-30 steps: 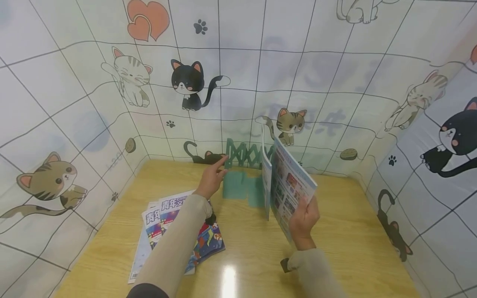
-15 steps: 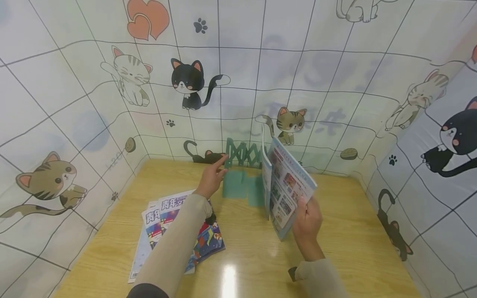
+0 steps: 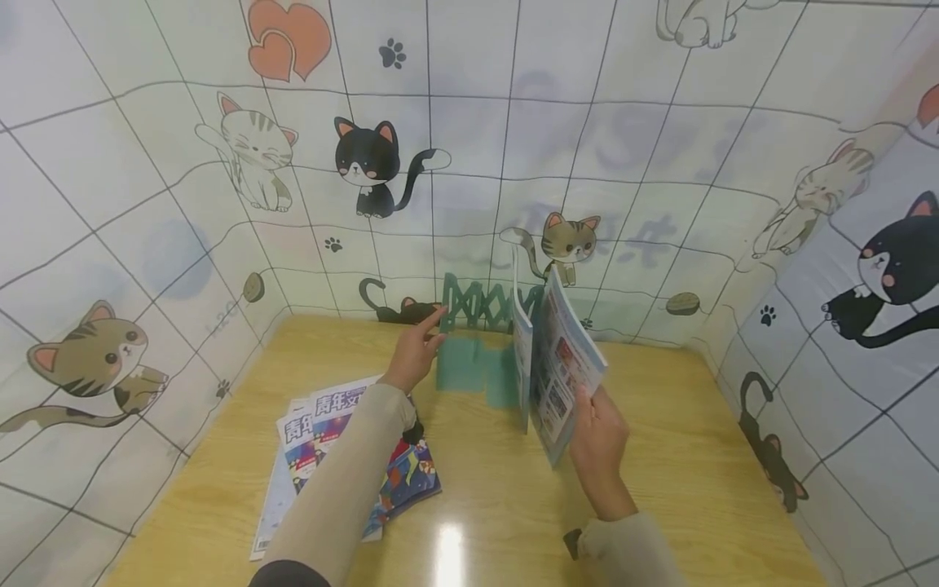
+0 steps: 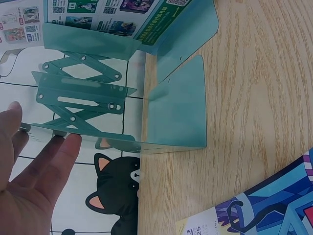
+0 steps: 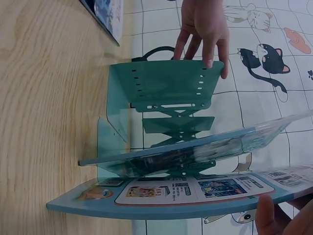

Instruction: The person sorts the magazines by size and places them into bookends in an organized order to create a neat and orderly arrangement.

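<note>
A green expandable metal bookend (image 3: 460,363) with scissor links stands at the table's back edge. My left hand (image 3: 412,355) holds its left end plate by the upper edge, the digits on either side in the left wrist view. One thin magazine (image 3: 523,359) stands upright in the bookend, right of an inner divider (image 4: 93,41). My right hand (image 3: 600,432) grips the near edge of a second magazine (image 3: 561,375), thumb on its printed cover. This one is upright and slightly angled, right beside the first; a gap between the two shows in the right wrist view. The bookend's far right part is hidden behind them.
Several colourful magazines (image 3: 301,444) lie in an overlapping pile at the table's left, partly under my left sleeve (image 3: 345,489). A cat-printed wall covering (image 3: 469,163) closes off the back and both sides. Wooden table surface (image 3: 689,456) extends to the right.
The magazine in my right hand has swung left, its outer edge closer to the standing magazine. My right hand has shifted slightly with it; the left hand stays at the bookend plate.
</note>
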### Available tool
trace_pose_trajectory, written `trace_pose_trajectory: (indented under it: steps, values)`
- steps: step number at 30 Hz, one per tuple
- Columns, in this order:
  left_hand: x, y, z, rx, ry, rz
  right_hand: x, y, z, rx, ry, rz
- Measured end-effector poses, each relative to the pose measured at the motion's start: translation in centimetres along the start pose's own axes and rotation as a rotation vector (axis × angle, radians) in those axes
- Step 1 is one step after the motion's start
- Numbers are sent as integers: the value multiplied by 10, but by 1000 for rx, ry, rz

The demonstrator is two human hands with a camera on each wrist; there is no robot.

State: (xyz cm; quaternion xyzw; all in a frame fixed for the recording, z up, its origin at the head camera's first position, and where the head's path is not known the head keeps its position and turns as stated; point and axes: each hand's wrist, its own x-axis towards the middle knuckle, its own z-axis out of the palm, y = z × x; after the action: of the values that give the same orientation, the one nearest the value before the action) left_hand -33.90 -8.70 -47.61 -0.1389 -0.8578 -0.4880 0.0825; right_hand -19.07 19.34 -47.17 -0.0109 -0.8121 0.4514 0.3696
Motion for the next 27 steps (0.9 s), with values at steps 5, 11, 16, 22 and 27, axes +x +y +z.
trace_pose_trajectory:
  steps: [5, 11, 16, 22, 27]
  values:
    - [-2, -2, 1, -7, -1, -2, 6, -1, 9, -25, 6, 8]
    - [-1, 0, 1, -4, 1, -21, 13, -1, 20, -7, 7, -23]
    - [-1, 3, 0, 0, -13, -32, 18, -1, 29, 3, 20, -58]
    - [-1, 4, -1, 1, -17, -32, 24, -3, 37, -22, 23, -64]
    - [-1, 4, -1, 6, -15, -27, 28, -6, 41, -30, 21, -56]
